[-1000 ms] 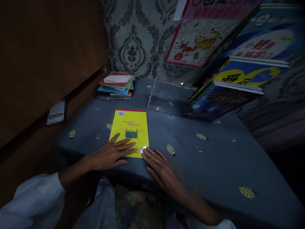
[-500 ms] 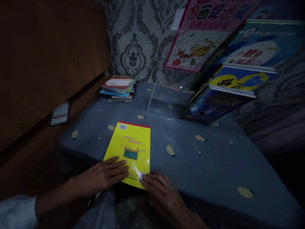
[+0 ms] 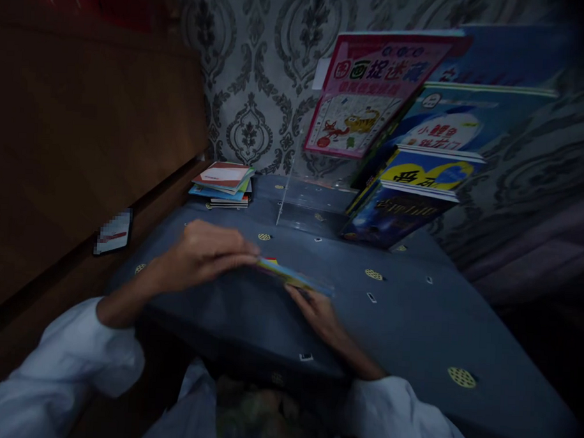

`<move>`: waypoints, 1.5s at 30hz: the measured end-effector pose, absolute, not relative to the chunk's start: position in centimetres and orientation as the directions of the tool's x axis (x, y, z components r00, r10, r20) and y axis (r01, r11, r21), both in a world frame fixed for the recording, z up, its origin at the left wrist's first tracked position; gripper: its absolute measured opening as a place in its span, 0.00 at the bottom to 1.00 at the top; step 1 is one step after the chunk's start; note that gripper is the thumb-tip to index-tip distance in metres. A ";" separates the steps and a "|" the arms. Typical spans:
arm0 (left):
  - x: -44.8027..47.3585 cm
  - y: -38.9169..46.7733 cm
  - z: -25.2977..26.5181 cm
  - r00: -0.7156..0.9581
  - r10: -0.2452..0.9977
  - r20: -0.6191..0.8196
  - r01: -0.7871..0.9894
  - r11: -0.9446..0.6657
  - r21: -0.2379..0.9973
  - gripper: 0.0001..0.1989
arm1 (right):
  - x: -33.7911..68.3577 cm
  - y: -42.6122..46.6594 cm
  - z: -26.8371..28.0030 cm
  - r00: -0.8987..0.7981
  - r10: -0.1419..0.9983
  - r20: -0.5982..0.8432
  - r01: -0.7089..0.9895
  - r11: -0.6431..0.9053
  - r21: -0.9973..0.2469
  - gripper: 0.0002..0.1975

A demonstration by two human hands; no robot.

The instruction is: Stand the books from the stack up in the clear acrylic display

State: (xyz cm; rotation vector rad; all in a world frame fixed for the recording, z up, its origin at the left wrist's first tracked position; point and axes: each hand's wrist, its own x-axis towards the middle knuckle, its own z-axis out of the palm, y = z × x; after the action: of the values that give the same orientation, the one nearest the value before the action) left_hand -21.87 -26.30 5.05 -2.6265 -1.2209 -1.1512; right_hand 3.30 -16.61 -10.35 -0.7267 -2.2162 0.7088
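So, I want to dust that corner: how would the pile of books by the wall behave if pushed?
The pile would probably slide apart, its edges being out of line. It seems unlikely to topple, being low and lying flat.

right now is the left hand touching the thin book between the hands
Touching: the head view shows the left hand pinching the book by one end.

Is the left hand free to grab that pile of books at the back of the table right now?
Probably not: the left hand appears to be holding one end of a book. The way itself looks open, though, with only tablecloth visible between it and the pile of books.
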 end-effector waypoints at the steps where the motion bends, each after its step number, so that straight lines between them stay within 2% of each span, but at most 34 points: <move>1: -22.0 -25.2 5.8 0.384 0.661 0.644 0.670 -0.680 0.298 0.12 | 2.8 -16.2 -9.9 -0.562 0.693 0.451 0.283 0.674 -0.683 0.16; 4: -22.8 -21.4 7.7 0.219 0.709 0.671 0.663 -0.612 0.430 0.16 | 1.9 -15.5 -7.8 -0.462 0.747 0.479 0.194 0.612 -0.767 0.17; 7: -24.5 -16.9 7.9 0.109 0.772 0.626 0.602 -0.552 0.576 0.16 | 1.7 -15.3 -5.8 -0.411 0.805 0.428 0.079 0.499 -0.863 0.19; 11: -26.7 -11.4 4.2 0.096 0.905 0.415 0.491 -0.406 0.770 0.15 | 1.5 -14.8 -5.6 -0.443 0.867 0.228 0.022 0.265 -0.964 0.22; 14: -27.7 -8.7 -0.6 0.065 0.960 0.272 0.528 -0.264 0.807 0.11 | 1.2 -13.8 -7.2 -0.479 0.871 0.107 0.059 0.154 -0.986 0.23; 15: -27.9 -8.3 -2.1 0.034 0.968 0.250 0.586 -0.222 0.779 0.11 | 1.2 -13.4 -7.9 -0.482 0.872 0.084 0.106 0.153 -0.983 0.23; 17: -28.2 -7.9 -4.8 0.008 0.973 0.230 0.744 -0.160 0.649 0.12 | 1.1 -12.7 -9.3 -0.470 0.881 0.058 0.241 0.191 -0.952 0.23; 20: -28.7 -8.8 -7.3 0.012 0.973 0.232 0.814 -0.144 0.563 0.09 | 1.1 -11.8 -10.6 -0.437 0.897 0.070 0.398 0.263 -0.879 0.20; 23: -28.7 -10.9 -8.7 0.044 0.973 0.227 0.846 -0.158 0.510 0.09 | 1.3 -11.4 -11.1 -0.425 0.899 0.101 0.453 0.308 -0.836 0.15; 25: -28.3 -12.5 -9.3 0.079 0.973 0.217 0.889 -0.168 0.427 0.10 | 1.5 -11.3 -11.0 -0.439 0.893 0.102 0.527 0.347 -0.776 0.13; 29: -27.3 -14.9 -10.4 0.136 0.974 0.181 0.968 -0.170 0.187 0.14 | 1.7 -11.7 -10.0 -0.469 0.882 0.045 0.718 0.410 -0.562 0.10; 32: -26.8 -15.6 -11.0 0.130 0.976 0.173 0.974 -0.158 0.163 0.16 | 1.2 -12.0 -8.7 -0.453 0.890 0.051 0.831 0.443 -0.336 0.08; 33: -26.7 -15.7 -11.2 0.127 0.976 0.176 0.973 -0.157 0.169 0.17 | 0.8 -12.1 -8.3 -0.476 0.877 0.072 0.833 0.475 -0.284 0.07; 35: -26.6 -15.7 -11.5 0.113 0.976 0.186 0.972 -0.147 0.181 0.17 | -0.4 -11.9 -7.9 -0.594 0.796 0.112 0.757 0.601 -0.255 0.09; 38: -26.6 -15.7 -12.0 0.073 0.978 0.198 0.974 -0.113 0.196 0.18 | -3.2 -11.0 -8.3 -0.800 0.583 0.144 0.521 0.792 -0.318 0.16; 40: -26.6 -15.7 -12.3 0.064 0.977 0.206 0.973 -0.107 0.205 0.19 | -5.4 -10.4 -9.2 -0.870 0.473 0.140 0.401 0.844 -0.357 0.21; 42: -26.7 -15.8 -12.4 0.067 0.975 0.212 0.971 -0.113 0.211 0.19 | -7.4 -9.8 -10.1 -0.898 0.431 0.088 0.371 0.850 -0.374 0.26; 45: -26.8 -15.8 -12.3 0.069 0.978 0.198 0.970 -0.112 0.216 0.20 | -9.1 -9.2 -10.9 -0.900 0.435 0.021 0.399 0.841 -0.366 0.29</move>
State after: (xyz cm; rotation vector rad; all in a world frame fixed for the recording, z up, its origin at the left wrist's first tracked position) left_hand -26.75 -15.80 -12.30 -2.3158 -2.1107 -0.4673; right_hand -9.09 -9.18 -10.92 -0.6622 -2.9150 0.5450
